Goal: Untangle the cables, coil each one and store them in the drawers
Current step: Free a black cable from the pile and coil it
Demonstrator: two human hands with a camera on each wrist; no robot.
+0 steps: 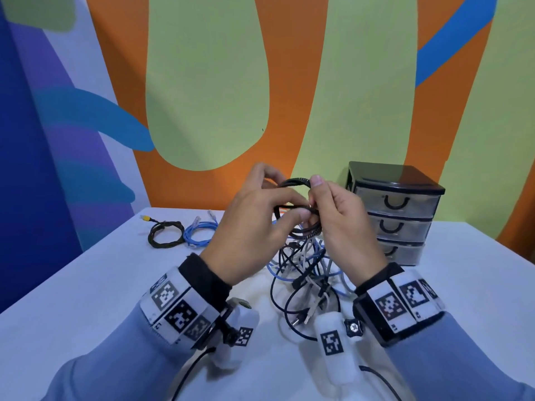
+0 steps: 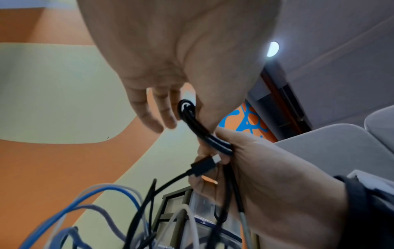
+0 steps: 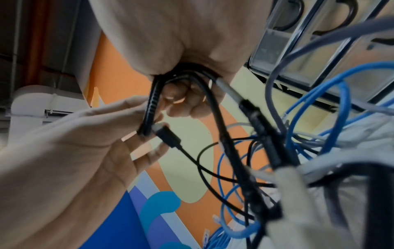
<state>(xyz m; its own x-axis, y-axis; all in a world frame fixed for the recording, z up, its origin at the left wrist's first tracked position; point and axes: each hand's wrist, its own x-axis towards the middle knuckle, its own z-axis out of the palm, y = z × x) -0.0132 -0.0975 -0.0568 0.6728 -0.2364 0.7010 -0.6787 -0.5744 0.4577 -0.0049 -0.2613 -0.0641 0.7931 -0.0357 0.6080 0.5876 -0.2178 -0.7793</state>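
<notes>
A black cable coil [image 1: 295, 185] is held up above the table between both hands. My left hand [image 1: 269, 198] pinches its left side between thumb and fingers. Fingers of my right hand [image 1: 327, 204] curl round its right side. In the left wrist view the black cable coil [image 2: 193, 121] runs from my left hand [image 2: 162, 107] into the right hand's [image 2: 266, 176] grip, and a loose black plug [image 2: 204, 164] sticks out just below. The right wrist view shows that black plug [image 3: 166, 133] beside the coil [image 3: 150, 107]. Under the hands lies a tangle of black, blue and grey cables [image 1: 307, 279].
A three-drawer unit [image 1: 396, 209] with a black top and clear, shut drawers stands at the back right of the white table [image 1: 86, 285]. Two coiled cables lie at the back left: a dark one with a yellow plug [image 1: 165, 233] and a blue one [image 1: 199, 233].
</notes>
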